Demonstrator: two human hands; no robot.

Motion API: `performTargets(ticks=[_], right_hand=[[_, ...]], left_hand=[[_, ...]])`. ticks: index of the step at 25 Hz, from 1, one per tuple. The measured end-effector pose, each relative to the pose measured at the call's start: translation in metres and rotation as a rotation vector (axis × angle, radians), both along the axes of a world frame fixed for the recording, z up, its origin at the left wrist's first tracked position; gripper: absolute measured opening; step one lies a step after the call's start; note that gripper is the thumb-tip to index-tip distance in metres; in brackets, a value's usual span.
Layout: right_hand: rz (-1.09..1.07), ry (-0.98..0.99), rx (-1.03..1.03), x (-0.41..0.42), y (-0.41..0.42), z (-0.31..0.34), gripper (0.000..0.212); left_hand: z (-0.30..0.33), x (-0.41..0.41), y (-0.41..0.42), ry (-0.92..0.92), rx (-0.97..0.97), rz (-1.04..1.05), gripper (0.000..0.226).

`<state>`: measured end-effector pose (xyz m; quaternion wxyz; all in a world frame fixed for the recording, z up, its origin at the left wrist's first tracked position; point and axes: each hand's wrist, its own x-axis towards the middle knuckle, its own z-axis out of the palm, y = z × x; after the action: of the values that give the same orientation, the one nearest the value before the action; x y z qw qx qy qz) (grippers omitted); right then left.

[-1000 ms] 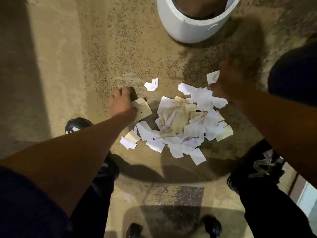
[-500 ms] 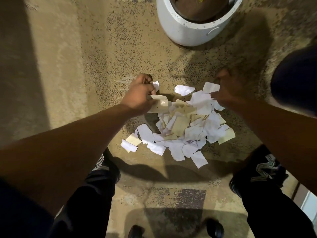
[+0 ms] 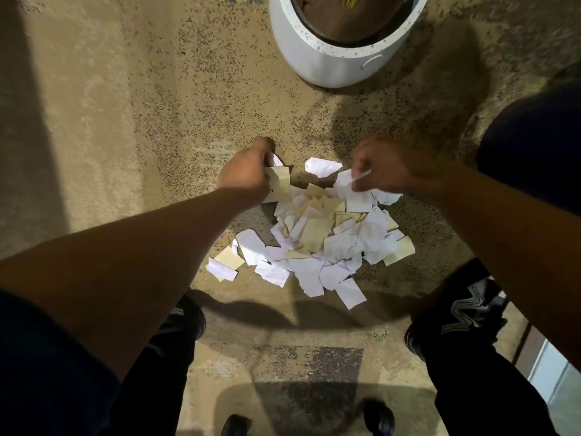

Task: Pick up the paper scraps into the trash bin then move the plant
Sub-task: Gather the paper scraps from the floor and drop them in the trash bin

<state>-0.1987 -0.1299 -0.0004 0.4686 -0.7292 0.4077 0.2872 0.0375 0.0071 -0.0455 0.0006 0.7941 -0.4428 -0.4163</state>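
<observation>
A heap of white and cream paper scraps lies on the speckled floor between my feet. At the heap's far left edge my left hand is closed on a cream scrap and a white piece. My right hand pinches white scraps at the far right edge of the heap. One white scrap lies loose between the hands. The white plant pot, filled with brown soil, stands on the floor beyond the heap. No trash bin is in view.
My dark shoes stand either side of the heap. Two black castor wheels show at the bottom edge. A pale panel or door edge runs along the bottom right.
Both hands have moved inward to the heap's far edge. The left hand took hold of a cream scrap and a white piece; the right hand drew in and pinched white scraps.
</observation>
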Motion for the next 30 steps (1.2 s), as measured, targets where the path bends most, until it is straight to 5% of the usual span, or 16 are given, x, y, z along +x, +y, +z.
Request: performTargets(ticks=[5,9,12,15,18,24,30], right_hand=[[0.227,0.042,-0.367,0.016,0.034,-0.028,0.011],[0.141,0.026,-0.376,0.013,0.043,-0.031,0.022],[-0.004,0.003,-0.320,0.004,0.034,-0.026,0.037],[0.047,0.068,-0.261,-0.001,0.024,-0.025,0.031],[0.027,0.091,-0.279,-0.009,0.024,-0.030,0.018],[0.143,0.110,-0.442,-0.014,0.058,-0.035,0.057],[0.029,0.104,-0.416,-0.014,0.066,-0.044,0.052]], left_hand=[[-0.001,-0.002,-0.007,0.041,-0.002,-0.017,0.038],[0.004,-0.004,-0.011,0.027,-0.030,-0.152,0.019],[0.012,-0.009,-0.020,0.182,-0.150,-0.185,0.015],[0.013,-0.026,-0.034,0.315,-0.206,-0.364,0.011],[0.004,-0.049,-0.040,0.221,-0.169,-0.520,0.014],[-0.010,-0.075,-0.040,0.137,-0.148,-0.459,0.022],[-0.006,-0.067,-0.028,0.008,-0.147,-0.449,0.030]])
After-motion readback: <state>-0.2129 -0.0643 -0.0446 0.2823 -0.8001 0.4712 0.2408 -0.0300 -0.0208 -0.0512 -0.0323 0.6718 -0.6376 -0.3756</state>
